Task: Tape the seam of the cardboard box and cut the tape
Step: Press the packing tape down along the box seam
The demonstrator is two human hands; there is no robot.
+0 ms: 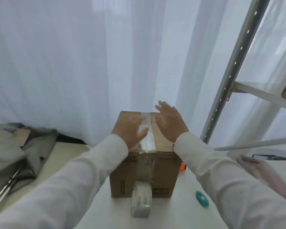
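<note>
A brown cardboard box (162, 169) stands on the white table in front of me. Clear tape (149, 139) runs along its top seam and down the near side to a tape roll (141, 201) that stands on edge against the box's front. My left hand (130, 129) lies flat on the box top, its thumb on the tape. Just right of the seam, my right hand (169, 121) hovers with its fingers spread and holds nothing. A small teal round cutter (202, 199) lies on the table to the right of the box.
An orange object (183, 167) peeks out behind the box's right side. Grey cloth and a metal pole (5, 190) lie at the left. A metal shelf frame (234, 75) rises at the right. White curtains hang behind.
</note>
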